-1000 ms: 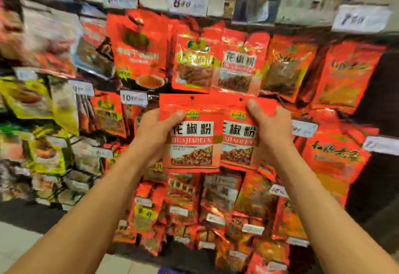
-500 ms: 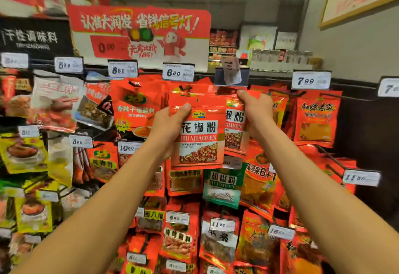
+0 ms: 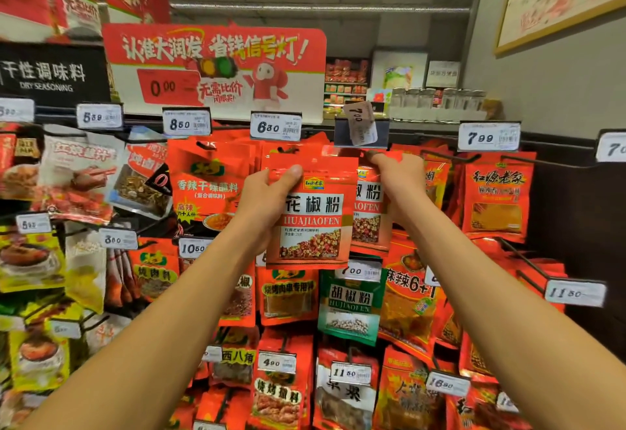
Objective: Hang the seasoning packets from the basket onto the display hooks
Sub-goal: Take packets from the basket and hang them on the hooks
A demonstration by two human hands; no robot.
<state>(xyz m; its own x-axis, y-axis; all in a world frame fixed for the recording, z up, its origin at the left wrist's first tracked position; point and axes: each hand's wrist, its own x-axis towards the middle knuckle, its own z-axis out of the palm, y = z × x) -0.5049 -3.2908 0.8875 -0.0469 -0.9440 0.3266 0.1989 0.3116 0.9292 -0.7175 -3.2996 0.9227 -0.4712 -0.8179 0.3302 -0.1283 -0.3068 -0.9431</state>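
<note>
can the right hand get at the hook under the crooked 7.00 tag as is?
Probably yes. The right hand, pinching the top of a red huajiao powder packet, is raised just below the crooked white price tag. Nothing sits between them, though the hook itself is hidden behind hand and packets.

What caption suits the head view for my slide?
Both hands lift red Huajiaofen seasoning packets toward the top display hooks.

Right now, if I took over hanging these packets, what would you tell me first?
Left hand grips a red huajiao powder packet by its top corner, in front of the top row.
Right hand pinches the top of a second identical packet just below the crooked 7.00 price tag.
Neither packet looks hung yet.
Left to do: slide both onto the hook, then fetch more. The basket is out of view.
</note>
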